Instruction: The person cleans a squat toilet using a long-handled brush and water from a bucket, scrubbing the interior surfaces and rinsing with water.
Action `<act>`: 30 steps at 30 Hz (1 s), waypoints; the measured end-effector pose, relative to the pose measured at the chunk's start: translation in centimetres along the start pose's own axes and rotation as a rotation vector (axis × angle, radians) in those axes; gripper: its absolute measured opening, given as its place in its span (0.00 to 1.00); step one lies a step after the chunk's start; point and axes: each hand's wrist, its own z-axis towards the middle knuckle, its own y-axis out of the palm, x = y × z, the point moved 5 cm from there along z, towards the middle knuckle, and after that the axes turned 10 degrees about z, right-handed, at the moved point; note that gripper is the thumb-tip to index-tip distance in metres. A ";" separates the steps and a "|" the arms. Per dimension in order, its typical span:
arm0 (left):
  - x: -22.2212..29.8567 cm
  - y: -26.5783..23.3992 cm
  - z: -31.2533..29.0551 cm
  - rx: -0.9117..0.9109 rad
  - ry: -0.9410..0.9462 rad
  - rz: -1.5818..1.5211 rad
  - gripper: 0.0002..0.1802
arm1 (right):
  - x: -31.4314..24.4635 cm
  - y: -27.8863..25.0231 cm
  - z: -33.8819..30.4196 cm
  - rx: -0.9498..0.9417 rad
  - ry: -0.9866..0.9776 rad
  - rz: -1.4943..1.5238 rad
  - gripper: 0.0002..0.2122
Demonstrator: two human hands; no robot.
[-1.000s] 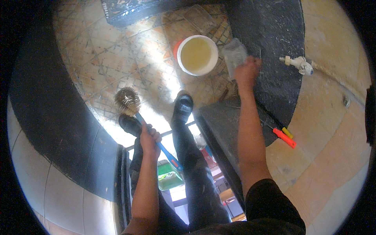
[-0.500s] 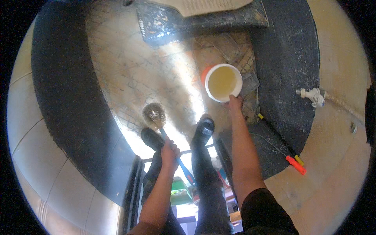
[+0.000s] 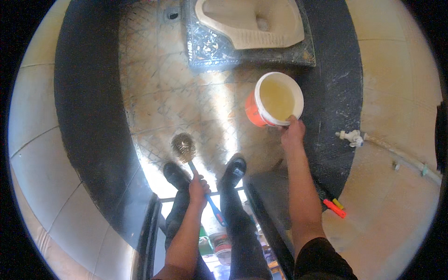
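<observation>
My left hand (image 3: 198,189) is closed around the blue handle of a toilet brush (image 3: 183,147); its round bristle head hangs above the tiled floor, just ahead of my shoes. My right hand (image 3: 293,134) grips the near rim of a white and orange bucket (image 3: 250,109), with the thumb over the edge. Cloudy yellowish liquid (image 3: 277,98) lies inside it. The bucket is slightly tilted and appears held off the floor. Ahead of it, a cream squat toilet (image 3: 252,42) is set in a dark tiled platform (image 3: 200,58).
A floor drain (image 3: 173,15) lies left of the platform. Dark wall bands curve along both sides. A white tap (image 3: 352,137) sticks out from the right wall. Red and yellow tool handles (image 3: 334,208) lean below it. My shoes (image 3: 234,170) stand by the doorway's threshold.
The view has shifted forward, bringing the whole toilet front and the drain into sight. My right hand has moved the bucket closer to the platform, showing more of its orange side.
</observation>
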 end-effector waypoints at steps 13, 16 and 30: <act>3.1 1.4 -1.0 -0.053 0.012 -0.086 0.27 | -15.4 19.6 3.3 -0.009 -0.206 -0.458 0.15; 2.4 0.9 -0.3 -0.050 -0.030 -0.123 0.23 | -16.6 22.6 5.2 0.011 -0.216 -0.508 0.16; 2.9 1.1 -0.6 -0.033 -0.049 -0.115 0.25 | -16.5 29.5 3.9 -0.086 -0.424 -0.824 0.13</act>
